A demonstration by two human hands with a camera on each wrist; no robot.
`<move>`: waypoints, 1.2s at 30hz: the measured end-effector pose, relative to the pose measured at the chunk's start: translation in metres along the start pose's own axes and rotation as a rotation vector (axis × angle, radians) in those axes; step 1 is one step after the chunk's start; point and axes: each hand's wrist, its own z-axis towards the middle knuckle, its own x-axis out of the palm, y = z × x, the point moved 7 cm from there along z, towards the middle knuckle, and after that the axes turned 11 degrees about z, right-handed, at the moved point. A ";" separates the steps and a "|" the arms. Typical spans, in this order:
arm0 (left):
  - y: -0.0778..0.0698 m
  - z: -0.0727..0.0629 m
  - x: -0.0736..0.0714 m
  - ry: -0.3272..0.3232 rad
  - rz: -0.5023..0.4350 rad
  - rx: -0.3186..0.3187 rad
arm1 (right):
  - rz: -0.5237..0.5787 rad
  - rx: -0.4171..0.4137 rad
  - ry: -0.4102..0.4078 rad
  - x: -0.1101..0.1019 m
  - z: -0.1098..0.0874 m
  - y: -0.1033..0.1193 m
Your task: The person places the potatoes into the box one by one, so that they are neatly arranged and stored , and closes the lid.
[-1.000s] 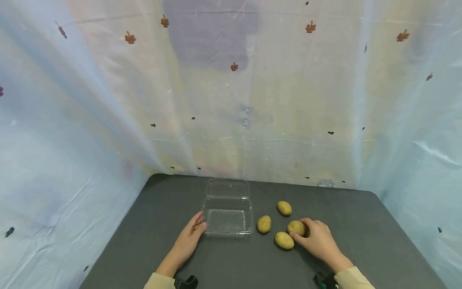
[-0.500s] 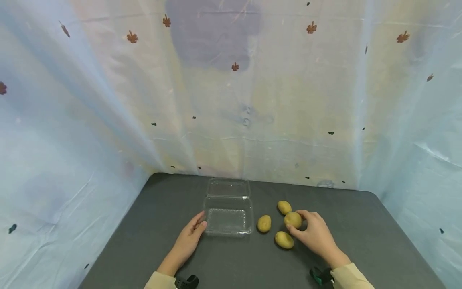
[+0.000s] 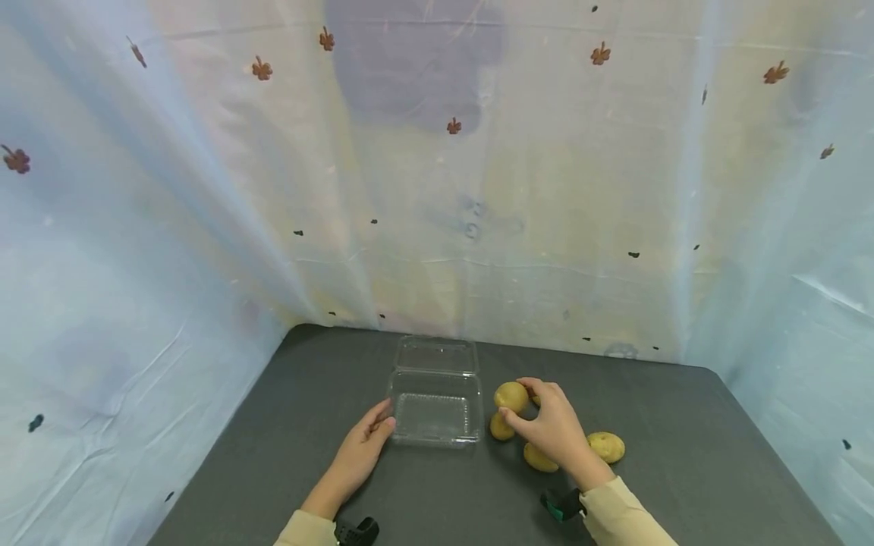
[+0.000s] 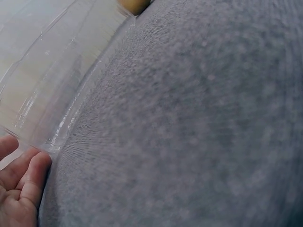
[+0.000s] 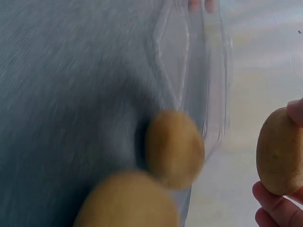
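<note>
My right hand point(image 3: 554, 426) holds a yellow-brown potato point(image 3: 510, 396) between thumb and fingers, raised over the table close to the right side of a clear plastic clamshell box point(image 3: 437, 440). The right wrist view shows this potato point(image 5: 280, 153) gripped at its ends. The box stands with its lid point(image 3: 437, 355) folded back. Against its left wall rest the fingers of my left hand point(image 3: 356, 455), reaching the box's near corner in the left wrist view. Below the held potato lies another potato point(image 3: 501, 427); a third point(image 3: 541, 457) sits nearer me, partly behind the right wrist.
One more potato point(image 3: 606, 447) lies to the right of my right forearm, and another point(image 3: 536, 399) is mostly hidden behind the right hand. The dark grey table point(image 3: 423, 500) ends at the back and sides against a patterned plastic curtain point(image 3: 546, 189).
My right hand has lifted a potato from the group and carried it left towards the box. A potato formerly hidden by that hand now shows at the right. The left hand stays at the box.
</note>
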 end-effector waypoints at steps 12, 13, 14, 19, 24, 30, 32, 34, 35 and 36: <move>0.002 -0.001 0.000 0.012 -0.028 -0.027 | 0.117 -0.031 0.030 0.058 0.015 0.029; 0.000 -0.002 0.000 0.014 -0.031 -0.030 | 0.118 -0.033 0.037 0.063 0.016 0.032; -0.003 -0.003 -0.001 0.017 -0.034 -0.032 | 0.115 -0.035 0.044 0.068 0.017 0.034; -0.026 -0.011 -0.006 0.035 -0.030 -0.037 | 0.100 -0.038 0.080 0.089 0.024 0.039; -0.026 -0.011 -0.007 0.016 -0.018 -0.042 | 0.094 -0.033 0.124 0.104 0.031 0.042; -0.001 -0.002 -0.001 -0.013 0.000 -0.044 | 0.036 -0.027 0.171 0.121 0.035 0.045; 0.002 0.000 0.000 -0.009 0.005 -0.045 | 0.023 -0.025 0.181 0.124 0.036 0.046; 0.002 0.000 0.001 -0.007 0.006 -0.048 | 0.014 -0.025 0.184 0.126 0.037 0.048; 0.002 0.000 0.000 -0.006 0.002 -0.051 | 0.007 -0.026 0.184 0.126 0.037 0.048; 0.002 0.000 0.000 -0.005 0.001 -0.052 | 0.005 -0.026 0.186 0.127 0.037 0.049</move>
